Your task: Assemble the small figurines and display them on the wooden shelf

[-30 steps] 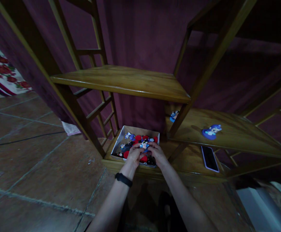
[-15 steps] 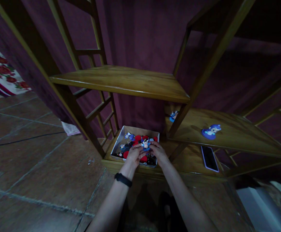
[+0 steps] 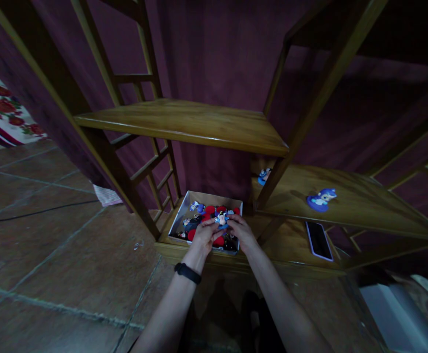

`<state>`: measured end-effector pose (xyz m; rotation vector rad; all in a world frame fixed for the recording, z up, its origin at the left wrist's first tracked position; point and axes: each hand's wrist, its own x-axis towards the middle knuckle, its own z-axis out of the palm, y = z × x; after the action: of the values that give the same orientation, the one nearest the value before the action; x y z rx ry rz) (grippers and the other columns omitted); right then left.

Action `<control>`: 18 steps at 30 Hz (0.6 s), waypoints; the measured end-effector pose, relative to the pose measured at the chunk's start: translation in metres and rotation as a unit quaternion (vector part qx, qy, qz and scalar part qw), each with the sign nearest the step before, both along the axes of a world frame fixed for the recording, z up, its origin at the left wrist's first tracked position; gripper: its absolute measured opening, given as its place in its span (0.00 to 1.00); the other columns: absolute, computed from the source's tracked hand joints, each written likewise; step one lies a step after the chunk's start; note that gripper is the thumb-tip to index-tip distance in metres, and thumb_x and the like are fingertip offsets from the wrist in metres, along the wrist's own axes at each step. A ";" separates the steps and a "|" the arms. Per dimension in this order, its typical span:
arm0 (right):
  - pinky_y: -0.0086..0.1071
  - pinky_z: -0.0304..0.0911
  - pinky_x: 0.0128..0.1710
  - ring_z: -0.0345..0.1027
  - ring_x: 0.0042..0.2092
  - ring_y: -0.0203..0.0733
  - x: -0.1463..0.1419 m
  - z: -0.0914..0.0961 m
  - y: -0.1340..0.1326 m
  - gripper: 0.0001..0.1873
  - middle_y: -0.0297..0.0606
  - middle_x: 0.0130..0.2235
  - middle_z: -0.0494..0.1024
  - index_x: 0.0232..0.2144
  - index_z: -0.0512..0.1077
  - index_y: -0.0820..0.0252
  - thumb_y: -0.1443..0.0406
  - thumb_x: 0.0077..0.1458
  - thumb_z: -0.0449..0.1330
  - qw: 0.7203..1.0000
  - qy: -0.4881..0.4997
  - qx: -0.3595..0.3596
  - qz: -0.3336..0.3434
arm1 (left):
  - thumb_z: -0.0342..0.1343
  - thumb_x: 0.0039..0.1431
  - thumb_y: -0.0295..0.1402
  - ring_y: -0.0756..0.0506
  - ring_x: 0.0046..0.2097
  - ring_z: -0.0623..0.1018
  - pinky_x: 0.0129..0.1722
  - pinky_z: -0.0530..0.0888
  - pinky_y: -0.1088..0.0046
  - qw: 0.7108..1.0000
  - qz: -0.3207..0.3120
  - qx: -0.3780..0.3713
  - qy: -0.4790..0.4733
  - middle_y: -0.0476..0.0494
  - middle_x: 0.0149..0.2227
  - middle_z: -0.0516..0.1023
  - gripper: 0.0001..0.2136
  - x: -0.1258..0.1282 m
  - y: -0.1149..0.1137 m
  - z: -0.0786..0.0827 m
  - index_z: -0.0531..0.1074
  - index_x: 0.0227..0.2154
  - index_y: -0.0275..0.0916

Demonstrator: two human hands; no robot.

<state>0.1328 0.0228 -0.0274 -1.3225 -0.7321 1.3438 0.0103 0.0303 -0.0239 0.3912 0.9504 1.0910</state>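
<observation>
Upper shelf (image 3: 180,120), glossy wood: front edge at twelve o'clock from our left hand (image 3: 203,234) and right hand (image 3: 240,230), open room between. Box (image 3: 217,199), shallow, cardboard, pale-rimmed: contains red, black and blue toys (image 3: 210,209). Figurine (image 3: 222,219), blue-and-white: over the box, our fingers closed on its sides, one hand either side. Phone (image 3: 319,240), flat, purple-edged: three o'clock, on the lower shelf (image 3: 283,240).

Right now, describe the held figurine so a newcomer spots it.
On the lowest shelf of the yellow-brown wooden shelving unit sits an open white cardboard box. Over it, the bare left hand and right hand hold a small blue-and-white figurine; unlike the red, black and blue figures inside, it is held.
</observation>
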 end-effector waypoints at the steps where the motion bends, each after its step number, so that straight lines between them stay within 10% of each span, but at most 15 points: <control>1: 0.29 0.60 0.29 0.67 0.32 0.37 0.000 0.000 0.000 0.14 0.31 0.31 0.74 0.30 0.71 0.55 0.60 0.36 0.61 1.000 -0.001 0.000 0.000 | 0.57 0.47 0.17 0.46 0.29 0.79 0.34 0.78 0.67 1.000 0.000 0.000 0.000 0.40 0.27 0.78 0.07 0.000 0.000 0.000 0.73 0.29 0.31; 18: 0.30 0.63 0.34 0.68 0.37 0.39 -0.002 0.000 0.000 0.16 0.32 0.36 0.75 0.32 0.72 0.56 0.62 0.35 0.61 1.000 0.008 0.019 -0.012 | 0.57 0.50 0.22 0.47 0.29 0.78 0.33 0.77 0.70 1.000 0.022 -0.006 -0.021 0.41 0.28 0.78 0.03 0.001 0.000 0.007 0.71 0.30 0.32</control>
<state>0.1311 0.0232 -0.0272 -1.2853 -0.7251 1.3151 0.0116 0.0303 -0.0169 0.3365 0.9312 1.1291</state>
